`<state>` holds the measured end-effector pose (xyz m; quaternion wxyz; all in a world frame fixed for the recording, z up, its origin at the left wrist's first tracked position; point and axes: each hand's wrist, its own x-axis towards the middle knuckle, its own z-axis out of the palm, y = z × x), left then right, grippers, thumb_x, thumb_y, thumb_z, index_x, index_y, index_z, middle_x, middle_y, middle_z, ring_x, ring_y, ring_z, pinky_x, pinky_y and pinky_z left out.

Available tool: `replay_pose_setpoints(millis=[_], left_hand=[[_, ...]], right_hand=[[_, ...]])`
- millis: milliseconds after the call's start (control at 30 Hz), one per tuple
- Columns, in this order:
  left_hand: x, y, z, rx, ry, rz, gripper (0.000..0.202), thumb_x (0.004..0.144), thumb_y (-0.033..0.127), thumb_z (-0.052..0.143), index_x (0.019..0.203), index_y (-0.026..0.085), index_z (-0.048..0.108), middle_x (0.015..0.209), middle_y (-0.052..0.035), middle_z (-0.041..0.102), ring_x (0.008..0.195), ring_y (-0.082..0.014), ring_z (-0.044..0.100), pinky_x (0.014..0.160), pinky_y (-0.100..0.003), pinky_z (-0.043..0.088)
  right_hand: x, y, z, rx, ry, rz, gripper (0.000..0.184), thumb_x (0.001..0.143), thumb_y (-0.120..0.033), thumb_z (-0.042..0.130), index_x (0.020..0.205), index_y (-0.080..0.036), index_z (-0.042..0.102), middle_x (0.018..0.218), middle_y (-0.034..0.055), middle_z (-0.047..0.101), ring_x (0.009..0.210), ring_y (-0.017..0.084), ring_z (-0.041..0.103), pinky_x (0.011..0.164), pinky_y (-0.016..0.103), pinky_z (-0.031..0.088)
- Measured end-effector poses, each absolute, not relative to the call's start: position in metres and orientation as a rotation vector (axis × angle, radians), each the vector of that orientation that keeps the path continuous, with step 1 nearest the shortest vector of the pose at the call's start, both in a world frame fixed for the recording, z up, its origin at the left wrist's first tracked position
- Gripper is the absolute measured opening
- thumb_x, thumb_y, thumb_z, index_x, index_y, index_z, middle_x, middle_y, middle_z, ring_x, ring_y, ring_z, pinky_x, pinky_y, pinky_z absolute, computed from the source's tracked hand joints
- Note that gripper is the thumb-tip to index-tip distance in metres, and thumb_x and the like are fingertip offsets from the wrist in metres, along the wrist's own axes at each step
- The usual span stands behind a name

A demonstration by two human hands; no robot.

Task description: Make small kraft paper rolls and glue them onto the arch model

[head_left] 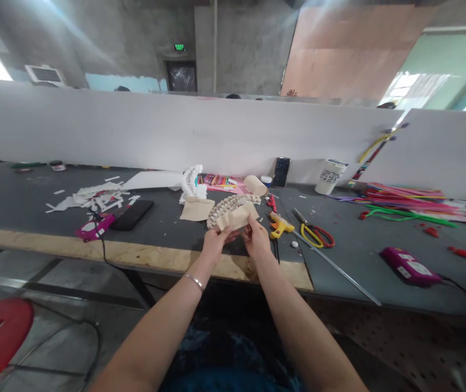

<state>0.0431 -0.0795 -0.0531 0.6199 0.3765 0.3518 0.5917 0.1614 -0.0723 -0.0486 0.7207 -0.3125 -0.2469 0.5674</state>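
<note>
Near the table's front edge, my left hand (216, 239) and my right hand (256, 235) are closed on the two ends of a small beige sheet (238, 216), which looks like paper or thin felt. Just behind it lies a curved beige piece with a bumpy, scaly surface (227, 204). A second beige sheet (197, 209) rests to the left, below a white ruffled curved piece (192, 184). To the right of my right hand is a yellow glue gun (281, 225). My fingertips partly hide the held sheet's lower edge.
Scissors with red and yellow handles (318, 235) and a thin metal rod (335, 265) lie at right. A paper cup (330, 177) and a phone (281, 172) stand by the white partition. White scraps (98, 196), a black phone (134, 214) and a magenta device (95, 226) are at left.
</note>
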Motion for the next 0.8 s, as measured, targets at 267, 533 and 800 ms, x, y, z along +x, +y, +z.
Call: replay_pose_setpoints(millis=[267, 533, 800], left_hand=[[0.038, -0.083, -0.051, 0.854, 0.786, 1.393, 0.028, 0.072, 0.029, 0.081, 0.092, 0.013, 0.072, 0.085, -0.0116, 0.078, 0.082, -0.0246, 0.075, 0.086, -0.040, 0.056], [0.037, -0.085, -0.050, 0.867, 0.775, 1.401, 0.033, 0.064, 0.028, 0.086, 0.090, 0.012, 0.073, 0.085, -0.0127, 0.078, 0.080, -0.0257, 0.074, 0.084, -0.041, 0.057], [0.038, -0.085, -0.050, 0.828, 0.768, 1.445, 0.036, 0.063, 0.036, 0.086, 0.087, 0.012, 0.075, 0.089, -0.0117, 0.078, 0.086, -0.0262, 0.073, 0.083, -0.040, 0.057]], right_hand=[[0.175, -0.076, -0.043, -0.629, -0.523, 1.296, 0.041, 0.078, -0.060, 0.069, 0.075, -0.021, 0.056, 0.061, -0.0076, 0.046, 0.049, 0.006, 0.041, 0.040, 0.017, 0.034], [0.158, -0.078, -0.056, -0.777, -0.703, 1.478, 0.019, 0.094, -0.031, 0.061, 0.103, -0.013, 0.062, 0.092, 0.0018, 0.064, 0.070, 0.011, 0.061, 0.061, 0.026, 0.054], [0.161, -0.074, -0.061, -0.867, -0.757, 1.510, 0.033, 0.094, -0.033, 0.061, 0.122, -0.016, 0.058, 0.121, 0.0086, 0.061, 0.100, 0.021, 0.063, 0.084, 0.042, 0.056]])
